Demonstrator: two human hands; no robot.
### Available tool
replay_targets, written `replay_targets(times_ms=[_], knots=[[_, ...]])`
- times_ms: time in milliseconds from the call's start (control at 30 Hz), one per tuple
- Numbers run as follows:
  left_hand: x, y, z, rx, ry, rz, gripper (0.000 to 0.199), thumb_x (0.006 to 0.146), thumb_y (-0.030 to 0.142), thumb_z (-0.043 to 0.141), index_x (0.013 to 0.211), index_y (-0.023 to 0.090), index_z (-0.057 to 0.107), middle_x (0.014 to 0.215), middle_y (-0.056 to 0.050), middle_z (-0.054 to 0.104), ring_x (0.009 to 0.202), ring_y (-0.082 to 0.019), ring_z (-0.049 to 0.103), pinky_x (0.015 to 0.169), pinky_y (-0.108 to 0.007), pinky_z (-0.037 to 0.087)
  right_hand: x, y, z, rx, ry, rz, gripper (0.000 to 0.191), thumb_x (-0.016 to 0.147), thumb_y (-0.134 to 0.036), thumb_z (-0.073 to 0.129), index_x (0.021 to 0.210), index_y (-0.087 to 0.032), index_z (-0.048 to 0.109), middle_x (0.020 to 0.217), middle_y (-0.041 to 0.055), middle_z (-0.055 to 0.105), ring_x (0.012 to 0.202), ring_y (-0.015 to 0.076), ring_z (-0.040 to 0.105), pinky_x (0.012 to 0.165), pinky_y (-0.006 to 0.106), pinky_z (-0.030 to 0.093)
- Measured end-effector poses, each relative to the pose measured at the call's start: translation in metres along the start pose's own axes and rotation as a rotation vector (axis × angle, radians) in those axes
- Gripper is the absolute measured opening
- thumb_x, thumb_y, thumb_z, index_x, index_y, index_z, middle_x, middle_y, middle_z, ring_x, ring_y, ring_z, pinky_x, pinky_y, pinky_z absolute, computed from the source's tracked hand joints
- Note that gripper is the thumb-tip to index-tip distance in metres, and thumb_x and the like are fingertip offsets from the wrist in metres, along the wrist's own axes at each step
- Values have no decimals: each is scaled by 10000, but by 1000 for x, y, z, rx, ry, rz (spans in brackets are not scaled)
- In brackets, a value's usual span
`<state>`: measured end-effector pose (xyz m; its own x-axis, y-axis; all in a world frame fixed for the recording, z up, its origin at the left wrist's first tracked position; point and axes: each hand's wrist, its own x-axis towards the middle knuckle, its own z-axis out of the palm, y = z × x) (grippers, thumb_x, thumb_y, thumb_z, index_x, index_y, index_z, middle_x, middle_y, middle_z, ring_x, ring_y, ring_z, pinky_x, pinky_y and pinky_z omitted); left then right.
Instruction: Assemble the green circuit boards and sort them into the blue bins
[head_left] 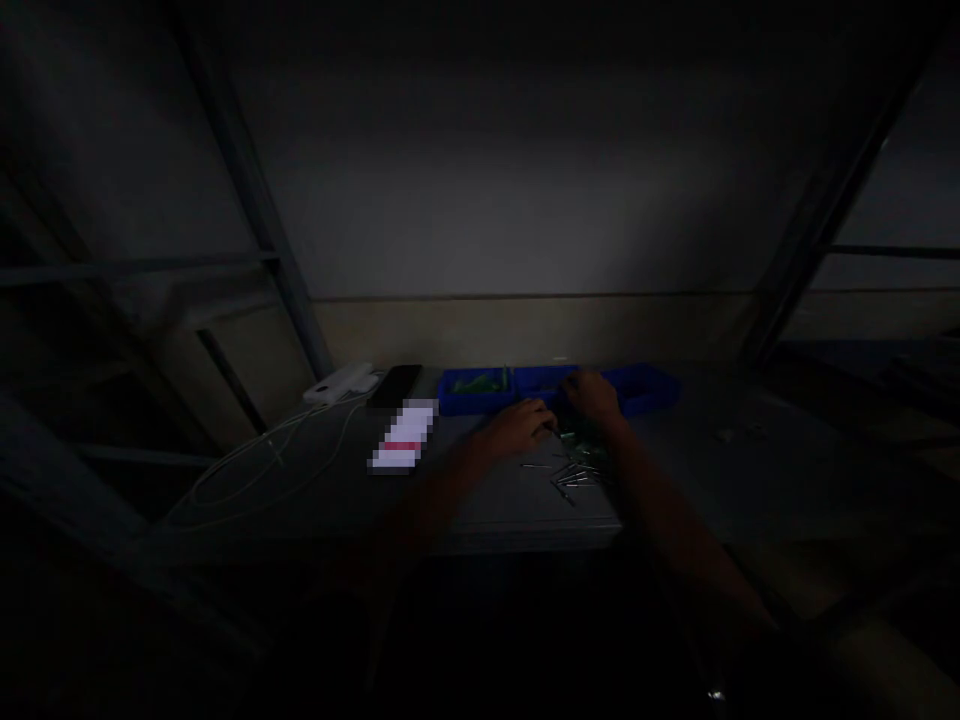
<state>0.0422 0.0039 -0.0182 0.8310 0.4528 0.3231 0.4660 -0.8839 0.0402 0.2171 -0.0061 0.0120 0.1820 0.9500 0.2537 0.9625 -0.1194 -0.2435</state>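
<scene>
My left hand [525,426] is over the shelf with its fingers curled in a pinch. A small dark tip shows at its fingertips, too dim to name. My right hand [594,396] is at the middle blue bin [536,380], its fingers bent over the bin's right part; what they hold, if anything, is hidden. Several thin metal pins or rods [574,472] lie loose in front of the hands. Right behind these pins is a heap of small greenish, shiny pieces [581,438], partly covered by my right hand.
A left blue bin [472,402] holds green pieces, and a right blue bin [641,390] stands beside my right hand. At left are a lit phone [405,437], a dark phone-like slab [396,385], a white box [341,383] and looping white cables [217,475]. Metal posts frame the shelf.
</scene>
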Motion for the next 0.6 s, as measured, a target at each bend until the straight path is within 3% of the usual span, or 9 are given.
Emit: replay_targets(times_ms=[100,200,300,400,600], knots=[[0,-4,-2,-18,-29,-19,147,814,243,528,928,181,598,974,-63,577,945,-189,524,860,-314,423,1,0,0,4,11,12,364,877,-413,387,1067,-221,630,1060,114,655,977,219,610,793,282,432],[-4,-7,-1,-118,27,-86,107,813,214,529,897,175,582,919,-54,606,903,-178,542,821,-295,435,0,-5,-2,46,56,-57,374,882,-412,378,1076,-206,621,1039,108,664,946,200,616,785,264,419],[-7,-12,0,-255,203,-167,86,819,196,513,870,180,581,866,-41,622,854,-160,564,791,-276,444,-4,-17,-3,99,107,-213,388,912,-376,316,1011,-172,631,981,109,677,897,185,618,762,249,401],[-9,-15,-3,-375,398,-267,96,825,198,504,872,176,583,851,-36,638,830,-151,587,778,-270,456,-10,-30,-2,128,79,-345,389,929,-334,276,951,-156,621,922,98,680,844,170,615,714,234,380],[-7,-19,-5,-489,615,-345,123,820,206,513,891,159,602,905,-60,662,848,-149,614,796,-276,479,-13,-38,3,94,3,-384,387,942,-324,246,945,-151,592,922,94,673,801,161,606,684,231,358]])
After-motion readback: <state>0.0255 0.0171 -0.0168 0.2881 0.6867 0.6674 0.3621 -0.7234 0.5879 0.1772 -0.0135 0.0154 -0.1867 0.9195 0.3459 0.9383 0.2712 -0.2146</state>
